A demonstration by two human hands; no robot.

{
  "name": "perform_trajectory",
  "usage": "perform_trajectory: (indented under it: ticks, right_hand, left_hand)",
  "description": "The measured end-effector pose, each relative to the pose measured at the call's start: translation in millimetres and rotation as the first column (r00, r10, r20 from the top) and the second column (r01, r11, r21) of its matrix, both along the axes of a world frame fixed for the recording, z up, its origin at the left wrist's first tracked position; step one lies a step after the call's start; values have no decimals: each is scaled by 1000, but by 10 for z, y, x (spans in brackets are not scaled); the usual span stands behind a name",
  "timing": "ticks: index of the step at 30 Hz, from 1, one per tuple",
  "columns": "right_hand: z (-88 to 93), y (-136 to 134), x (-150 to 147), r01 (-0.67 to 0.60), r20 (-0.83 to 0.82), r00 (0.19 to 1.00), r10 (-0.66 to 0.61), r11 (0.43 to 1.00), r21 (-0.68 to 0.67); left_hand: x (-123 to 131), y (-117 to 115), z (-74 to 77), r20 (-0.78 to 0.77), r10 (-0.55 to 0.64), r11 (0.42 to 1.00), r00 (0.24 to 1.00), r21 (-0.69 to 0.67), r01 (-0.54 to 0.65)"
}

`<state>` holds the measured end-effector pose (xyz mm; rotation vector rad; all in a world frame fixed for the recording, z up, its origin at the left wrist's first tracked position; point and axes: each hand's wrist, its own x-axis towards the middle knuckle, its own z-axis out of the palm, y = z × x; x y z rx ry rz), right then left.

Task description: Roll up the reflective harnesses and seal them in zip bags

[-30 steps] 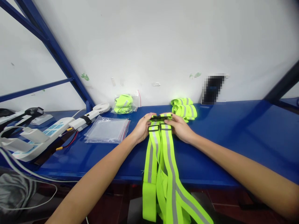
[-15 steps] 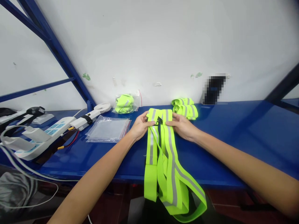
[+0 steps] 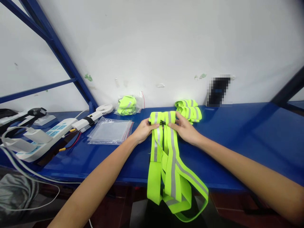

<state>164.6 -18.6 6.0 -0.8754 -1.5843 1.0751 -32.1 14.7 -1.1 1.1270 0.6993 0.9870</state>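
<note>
A neon-yellow reflective strap vest with grey stripes lies across the blue table, its loops hanging over the front edge. My left hand pinches the vest's folded top end from the left. From the right, my right hand grips the same end. Both hands are closed on the fabric, with a black buckle between them.
Folded yellow vests lie just behind my right hand. A bagged vest rests against the wall. A stack of clear zip bags lies left of my hands. A white handheld fan, a white device and cables sit far left.
The vest has been drawn farther onto the table, so less hangs over the edge. Its top end has been turned over towards the wall, and both hands have shifted slightly with it.
</note>
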Motion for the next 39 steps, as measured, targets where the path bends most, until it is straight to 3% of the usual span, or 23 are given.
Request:
perform_trajectory:
  ticks: [4,9,12,19,23,27,30,32,36,39]
  right_hand:
    - [-25,-13,-17,25,157,986,-48,989,145]
    - [-70,-3,-28,16,121,992,-25,997,72]
    - [-90,9,-36,47,98,994,-58,993,113]
    - [-112,-17,-64,140,151,974,-170,972,191]
    - [-102,-10,-71,119,120,982,-143,975,185]
    - [-94,-14,-81,110,97,987,-127,980,163]
    - [-67,-39,-94,80,62,994,-86,992,99]
    - [-36,-56,-105,29,5,1000,-29,999,-22]
    - [40,-86,-132,-124,-212,975,65,952,-281]
    - [85,-106,-148,-151,-315,948,44,934,-325]
  left_hand:
    - [3,-13,-10,-16,-13,1000,1000,17,13]
    - [23,22,-94,-31,3,994,1000,108,0]
    - [38,37,-104,-41,11,984,999,179,-3]
    - [97,-35,-39,-63,32,976,998,217,-17]
    - [100,-66,-39,-109,40,966,993,259,-10]
    - [97,-71,-46,-59,42,971,997,239,-26]
    - [104,-63,-45,2,50,981,999,188,-49]
    - [108,-53,-45,35,56,987,998,151,-61]
    - [104,-30,-47,43,119,987,992,105,-123]
    - [92,-18,-43,-3,159,979,987,133,-157]
